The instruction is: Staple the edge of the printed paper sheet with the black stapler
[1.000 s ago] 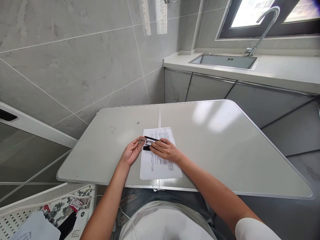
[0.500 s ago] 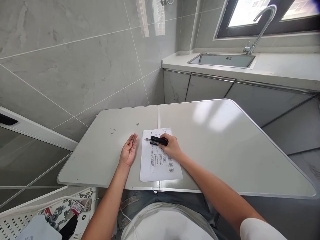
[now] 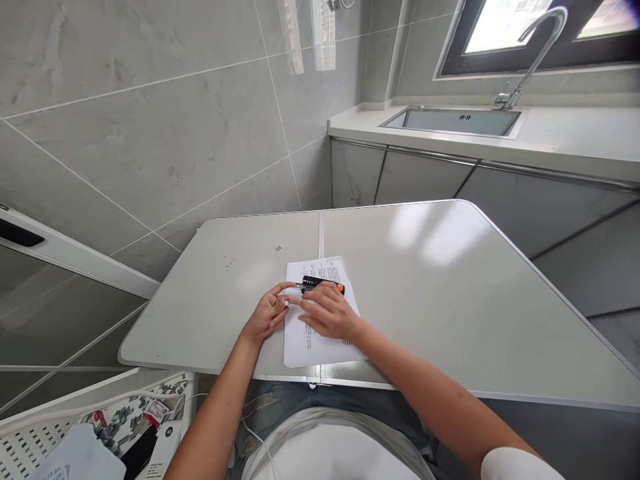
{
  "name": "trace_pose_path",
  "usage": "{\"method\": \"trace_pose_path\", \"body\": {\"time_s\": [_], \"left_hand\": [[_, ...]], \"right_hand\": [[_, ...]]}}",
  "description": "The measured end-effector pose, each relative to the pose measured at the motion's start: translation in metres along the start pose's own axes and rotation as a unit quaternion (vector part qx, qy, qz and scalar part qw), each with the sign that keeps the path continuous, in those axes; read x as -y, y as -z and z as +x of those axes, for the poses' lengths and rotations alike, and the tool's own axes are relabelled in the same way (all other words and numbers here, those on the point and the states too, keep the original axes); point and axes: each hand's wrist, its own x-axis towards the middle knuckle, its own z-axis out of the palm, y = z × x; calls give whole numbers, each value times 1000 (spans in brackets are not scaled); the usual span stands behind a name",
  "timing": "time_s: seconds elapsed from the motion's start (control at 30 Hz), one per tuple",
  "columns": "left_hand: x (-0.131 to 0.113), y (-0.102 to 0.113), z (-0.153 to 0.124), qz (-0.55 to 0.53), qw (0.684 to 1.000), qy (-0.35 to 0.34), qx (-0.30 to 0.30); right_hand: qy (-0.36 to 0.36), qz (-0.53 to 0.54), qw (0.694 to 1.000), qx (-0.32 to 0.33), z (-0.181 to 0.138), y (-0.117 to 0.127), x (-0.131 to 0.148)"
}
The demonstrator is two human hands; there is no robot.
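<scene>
A black stapler (image 3: 320,283) with an orange end lies on the sheet of printed paper (image 3: 320,347), its metal part toward the left. My left hand (image 3: 267,315) is at the paper's left edge, thumb and fingers drawn together around a small staple strip that is mostly hidden. One of its fingers reaches to the stapler's metal end. My right hand (image 3: 330,313) is over the paper, just in front of the stapler, with fingers stretched out. Its index fingertip meets the left fingertips.
Small loose staples (image 3: 229,262) and a short strip (image 3: 279,248) lie on the folding table (image 3: 425,320). A white basket (image 3: 37,443) with packets stands below at the left. Behind are a counter with a sink (image 3: 457,120) and a tiled wall.
My right hand has let go of the stapler, which now lies on the paper, and moved to my left hand. My left hand has moved right and curled from an open palm.
</scene>
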Motion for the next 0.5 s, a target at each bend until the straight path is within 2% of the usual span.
{"method": "trace_pose_path", "body": {"time_s": [0.1,0.2,0.37,0.5], "left_hand": [[2,-2,0,32,998,25,41],[6,0,-1,39,994,49,90],[13,3,-1,34,989,58,131],[12,4,-3,33,991,47,122]], "right_hand": [[66,-12,998,10,-1,-5,11],[87,-30,995,35,-3,-9,13],[71,-21,996,58,-2,-12,13],[29,-11,997,73,-2,-13,12]]}}
